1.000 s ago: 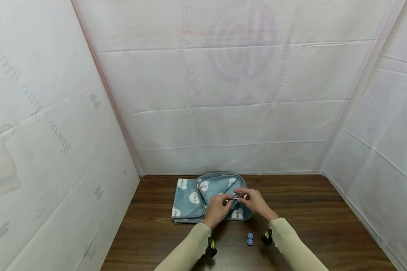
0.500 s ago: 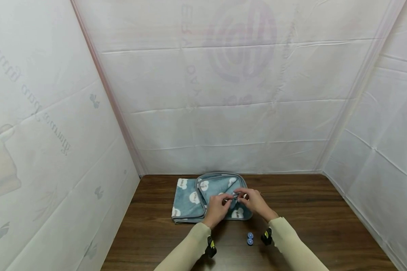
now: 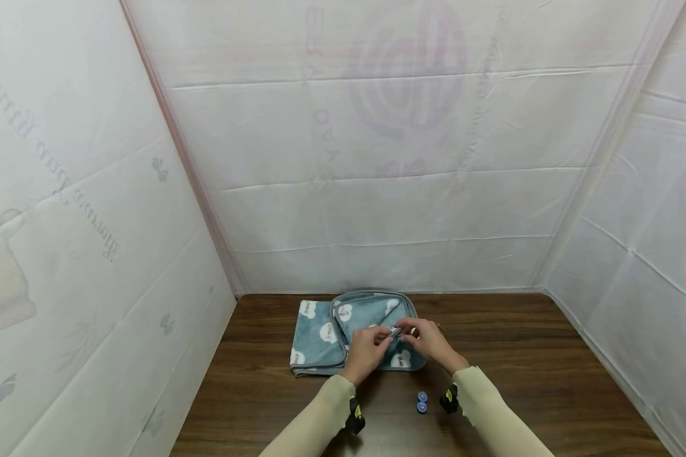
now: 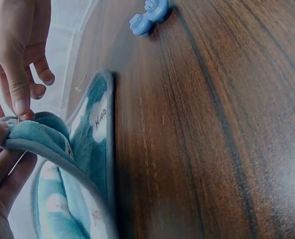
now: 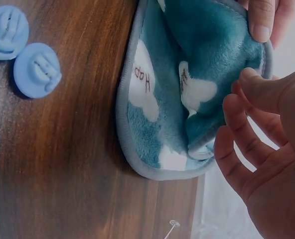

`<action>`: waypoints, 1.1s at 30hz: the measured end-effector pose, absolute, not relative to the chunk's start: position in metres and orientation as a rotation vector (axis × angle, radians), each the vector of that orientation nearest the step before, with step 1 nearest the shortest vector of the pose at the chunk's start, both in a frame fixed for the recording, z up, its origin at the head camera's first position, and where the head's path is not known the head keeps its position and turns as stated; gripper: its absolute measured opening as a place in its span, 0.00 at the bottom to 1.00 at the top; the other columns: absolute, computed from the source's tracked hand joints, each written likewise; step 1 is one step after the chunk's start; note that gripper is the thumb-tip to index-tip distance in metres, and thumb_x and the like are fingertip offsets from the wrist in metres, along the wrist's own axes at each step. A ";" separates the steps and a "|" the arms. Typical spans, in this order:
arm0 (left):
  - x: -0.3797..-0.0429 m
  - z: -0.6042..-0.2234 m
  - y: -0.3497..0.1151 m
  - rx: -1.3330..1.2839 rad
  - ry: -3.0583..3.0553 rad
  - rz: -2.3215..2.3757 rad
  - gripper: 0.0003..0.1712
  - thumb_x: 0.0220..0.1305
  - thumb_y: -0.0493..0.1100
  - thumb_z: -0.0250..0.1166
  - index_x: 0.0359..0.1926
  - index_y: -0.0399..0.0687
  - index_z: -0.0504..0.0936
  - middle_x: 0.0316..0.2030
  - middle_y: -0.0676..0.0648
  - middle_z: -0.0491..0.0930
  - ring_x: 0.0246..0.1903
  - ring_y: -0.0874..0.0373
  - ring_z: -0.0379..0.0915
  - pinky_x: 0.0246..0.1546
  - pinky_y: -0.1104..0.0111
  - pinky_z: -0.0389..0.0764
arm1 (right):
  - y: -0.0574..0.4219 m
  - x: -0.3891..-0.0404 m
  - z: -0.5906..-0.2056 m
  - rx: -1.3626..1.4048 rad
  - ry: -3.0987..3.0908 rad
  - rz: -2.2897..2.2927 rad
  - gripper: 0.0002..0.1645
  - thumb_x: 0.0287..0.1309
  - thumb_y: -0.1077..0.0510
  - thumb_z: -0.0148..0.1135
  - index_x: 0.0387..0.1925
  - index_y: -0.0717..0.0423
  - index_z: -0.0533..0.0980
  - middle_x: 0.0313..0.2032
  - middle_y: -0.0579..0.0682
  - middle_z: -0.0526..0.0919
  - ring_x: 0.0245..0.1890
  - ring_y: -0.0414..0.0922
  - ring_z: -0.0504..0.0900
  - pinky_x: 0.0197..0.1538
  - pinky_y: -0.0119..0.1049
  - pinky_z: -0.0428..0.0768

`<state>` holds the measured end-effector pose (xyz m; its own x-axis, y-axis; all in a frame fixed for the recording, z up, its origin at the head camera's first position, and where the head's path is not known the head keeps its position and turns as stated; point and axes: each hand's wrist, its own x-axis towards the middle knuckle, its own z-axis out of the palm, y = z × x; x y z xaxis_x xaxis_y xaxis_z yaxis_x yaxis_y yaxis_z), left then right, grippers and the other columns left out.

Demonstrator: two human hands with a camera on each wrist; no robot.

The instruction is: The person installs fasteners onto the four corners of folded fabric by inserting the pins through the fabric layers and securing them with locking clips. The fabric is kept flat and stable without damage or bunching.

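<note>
A folded teal fleece blanket (image 3: 314, 335) with white cloud prints and grey binding lies at the table's back middle. My left hand (image 3: 366, 350) pinches a raised bound edge of the blanket (image 4: 38, 137), thumb on top and fingers beneath. Facing it, my right hand (image 3: 431, 344) has its thumb and index fingertip at the same edge. In the left wrist view a thin metal pin (image 4: 19, 119) shows under the right thumb, upright against the cloth; its lower end is hidden. The right hand's other fingers (image 5: 232, 157) are loosely bent.
Two round blue plastic clips (image 3: 422, 402) lie together on the brown wooden table (image 3: 251, 406), nearer me than the blanket. Another thin pin with a ringed end (image 5: 172, 226) lies on the table beyond the blanket's right edge. White sheeting (image 3: 377, 209) encloses the table's back and sides.
The pinched cloth edge between the hands has tilted up and shows more of its grey binding. The metal glint seen there earlier is now covered. Both arms stay nearly in place.
</note>
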<state>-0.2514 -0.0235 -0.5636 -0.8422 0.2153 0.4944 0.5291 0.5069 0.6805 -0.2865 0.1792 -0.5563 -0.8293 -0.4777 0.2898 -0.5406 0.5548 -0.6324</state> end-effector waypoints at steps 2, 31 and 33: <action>-0.252 -0.564 -0.024 -0.612 -2.411 -1.266 0.05 0.65 0.33 0.71 0.42 0.38 0.89 0.35 0.44 0.89 0.33 0.59 0.87 0.36 0.73 0.85 | 0.178 -0.286 -0.556 0.859 -2.709 1.138 0.14 0.62 0.66 0.70 0.49 0.54 0.84 0.36 0.48 0.86 0.30 0.41 0.81 0.32 0.33 0.80; -0.216 -0.572 0.007 -1.280 -2.577 -0.565 0.07 0.66 0.44 0.72 0.44 0.55 0.90 0.39 0.60 0.87 0.38 0.71 0.80 0.38 0.81 0.78 | 0.184 -0.287 -0.559 0.918 -2.584 1.156 0.07 0.60 0.65 0.73 0.38 0.50 0.86 0.36 0.46 0.89 0.33 0.40 0.86 0.34 0.33 0.83; -0.214 -0.574 0.010 -1.321 -2.641 -0.496 0.09 0.67 0.45 0.71 0.47 0.57 0.90 0.43 0.60 0.86 0.42 0.71 0.80 0.41 0.80 0.79 | 0.184 -0.287 -0.559 0.911 -2.594 1.152 0.07 0.60 0.64 0.73 0.38 0.50 0.86 0.36 0.45 0.89 0.32 0.40 0.85 0.34 0.33 0.83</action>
